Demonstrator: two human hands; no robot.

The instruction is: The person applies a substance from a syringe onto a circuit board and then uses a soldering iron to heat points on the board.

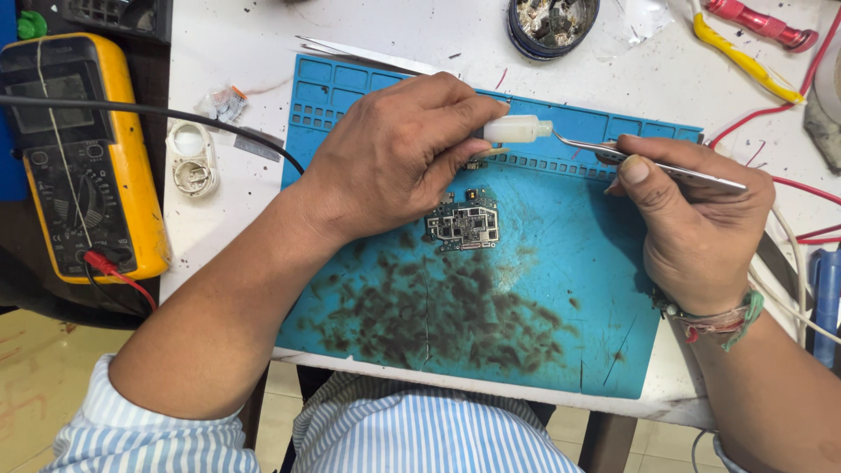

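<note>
A small green circuit board point(462, 224) lies on a stained blue work mat point(561, 289). My left hand point(394, 153) rests above the board, its fingers closed on a small white plastic bottle point(517, 130) held sideways. My right hand point(692, 219) grips metal tweezers point(613, 153) whose tips meet the bottle's nozzle. Both hands hover over the mat's upper part, with the board just below my left fingers.
A yellow multimeter point(83, 158) with red and black leads sits at the left. A round tin point(552, 22) of debris stands at the top. Another pair of tweezers point(368, 54) lies at the mat's top edge. Red and yellow wires point(745, 57) run along the right side.
</note>
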